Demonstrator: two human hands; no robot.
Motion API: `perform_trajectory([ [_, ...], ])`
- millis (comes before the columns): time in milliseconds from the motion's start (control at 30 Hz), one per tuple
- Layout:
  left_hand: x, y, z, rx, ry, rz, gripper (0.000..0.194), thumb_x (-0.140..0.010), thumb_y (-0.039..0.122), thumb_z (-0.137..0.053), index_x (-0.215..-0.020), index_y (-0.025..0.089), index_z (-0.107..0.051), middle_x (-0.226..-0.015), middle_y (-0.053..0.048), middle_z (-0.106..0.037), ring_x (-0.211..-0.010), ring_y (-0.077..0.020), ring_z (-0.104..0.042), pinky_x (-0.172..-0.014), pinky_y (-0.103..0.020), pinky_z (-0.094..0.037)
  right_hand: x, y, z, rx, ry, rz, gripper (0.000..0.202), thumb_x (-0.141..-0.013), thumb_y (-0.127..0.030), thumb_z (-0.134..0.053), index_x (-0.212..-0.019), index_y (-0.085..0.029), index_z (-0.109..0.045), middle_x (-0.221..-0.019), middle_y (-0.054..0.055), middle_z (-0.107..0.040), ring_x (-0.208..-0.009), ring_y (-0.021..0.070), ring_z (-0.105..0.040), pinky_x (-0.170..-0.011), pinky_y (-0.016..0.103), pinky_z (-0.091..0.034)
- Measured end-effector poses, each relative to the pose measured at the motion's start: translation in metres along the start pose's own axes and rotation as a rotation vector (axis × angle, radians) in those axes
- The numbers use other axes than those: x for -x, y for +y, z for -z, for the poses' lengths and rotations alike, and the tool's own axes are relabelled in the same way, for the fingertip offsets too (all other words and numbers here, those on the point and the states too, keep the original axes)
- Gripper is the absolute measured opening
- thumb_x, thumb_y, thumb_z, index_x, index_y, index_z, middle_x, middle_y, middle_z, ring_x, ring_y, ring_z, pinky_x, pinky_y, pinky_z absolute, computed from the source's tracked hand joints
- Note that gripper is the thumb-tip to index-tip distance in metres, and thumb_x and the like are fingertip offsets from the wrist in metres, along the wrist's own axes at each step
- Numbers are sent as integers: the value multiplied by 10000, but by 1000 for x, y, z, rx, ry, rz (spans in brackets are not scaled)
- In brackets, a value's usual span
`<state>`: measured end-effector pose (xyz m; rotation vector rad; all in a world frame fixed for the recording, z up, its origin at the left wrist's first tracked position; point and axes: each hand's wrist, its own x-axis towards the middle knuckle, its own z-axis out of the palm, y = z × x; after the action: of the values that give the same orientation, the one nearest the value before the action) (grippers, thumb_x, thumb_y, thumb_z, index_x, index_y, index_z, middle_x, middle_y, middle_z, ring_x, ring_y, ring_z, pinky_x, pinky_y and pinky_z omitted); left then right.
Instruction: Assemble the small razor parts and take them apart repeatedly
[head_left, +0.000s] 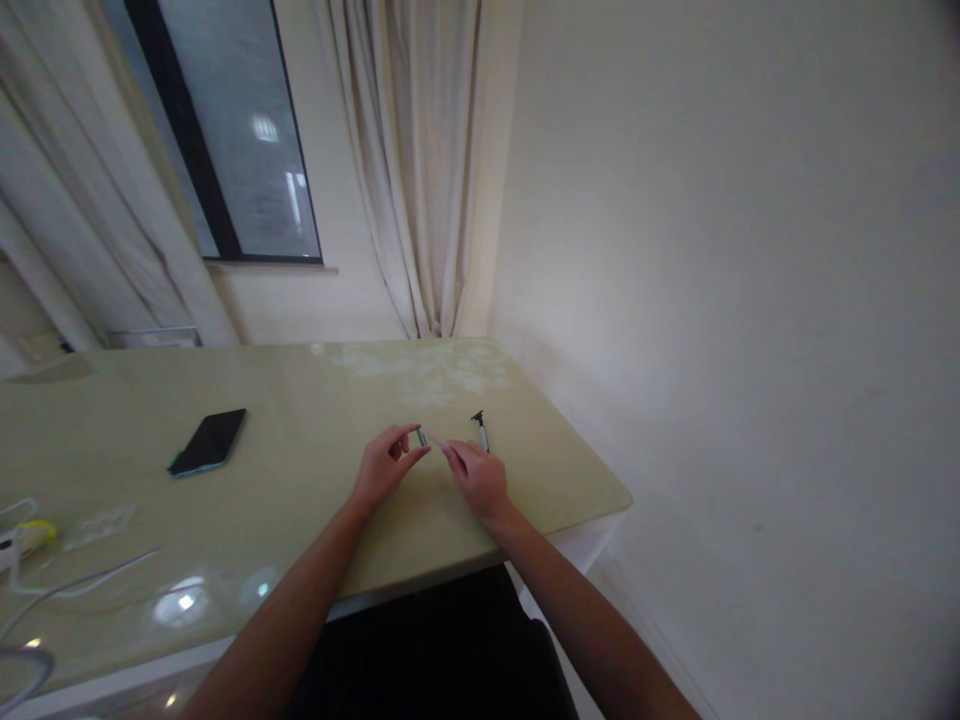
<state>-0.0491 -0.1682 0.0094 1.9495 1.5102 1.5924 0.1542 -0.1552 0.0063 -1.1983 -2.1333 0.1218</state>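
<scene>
Between the thumb and fingertips of my left hand is a small green-and-dark rectangular piece, gripped by its ends. It resembles a razor head, but it is too small to be sure. My right hand pinches a thin pale stick whose tip reaches toward the green piece. I cannot tell whether the two are joined or just touching. Both hands are above the table near its right end. Just beyond my right hand lies a razor with a black head and a light handle, its lower end partly hidden by that hand.
A dark phone lies on the glossy pale-green table to the left. White cables and a yellow-and-white object sit at the far left. A wall rises on the right, with curtains behind.
</scene>
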Motion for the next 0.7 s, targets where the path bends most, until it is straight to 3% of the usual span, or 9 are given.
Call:
perform_trajectory([
  [233,0,0,0,-2,2,-2,445,-821,523,-742,-1129,202,-726,-683,38,-532,-562,-114,-432,-541,-245,-368,-1,2,-2,-33,11,4,379,-1081,-437,-415,-1201,-265,-731,-1084,50,-770,-952,190,-724,-847,253,-518],
  [700,0,-3,-1,-7,-13,-21,430,-827,497,-745,-1130,193,-723,-689,40,-538,-561,-107,-430,-541,-236,-367,-5,4,-3,-30,4,0,395,-1078,-448,-411,-1218,-269,-734,-1093,50,-769,-951,187,-719,-841,251,-519],
])
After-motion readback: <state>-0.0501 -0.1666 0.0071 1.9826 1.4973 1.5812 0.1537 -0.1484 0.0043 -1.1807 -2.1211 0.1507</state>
